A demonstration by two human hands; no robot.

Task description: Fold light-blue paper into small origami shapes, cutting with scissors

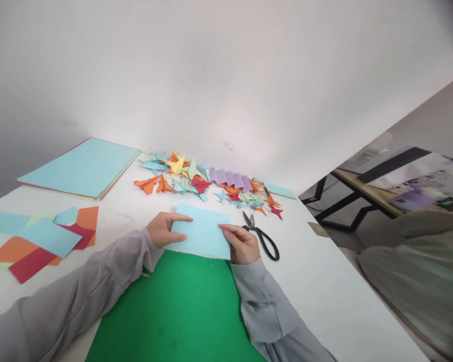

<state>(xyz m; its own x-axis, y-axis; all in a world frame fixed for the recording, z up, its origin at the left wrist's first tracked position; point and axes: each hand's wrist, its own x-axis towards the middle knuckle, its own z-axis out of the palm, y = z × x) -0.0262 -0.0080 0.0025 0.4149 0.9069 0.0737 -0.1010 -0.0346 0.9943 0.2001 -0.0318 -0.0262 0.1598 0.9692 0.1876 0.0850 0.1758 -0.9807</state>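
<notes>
A light blue paper piece [202, 231] lies at the middle of the table, along the far edge of a green sheet [173, 306]. At its left side, my left hand [166, 229] rests with thumb and forefinger spread apart on the paper. My right hand [242, 243] pinches the paper's right edge between thumb and fingers. Just right of that hand lie black-handled scissors [262, 236] with their blades slightly apart.
Folded paper shapes [177, 165] in several colours and a pleated purple strip [230, 179] lie by the wall. Coloured paper pieces [51, 236] and a stack of large sheets [83, 168] are at left. A person's clothing [419, 276] shows at right.
</notes>
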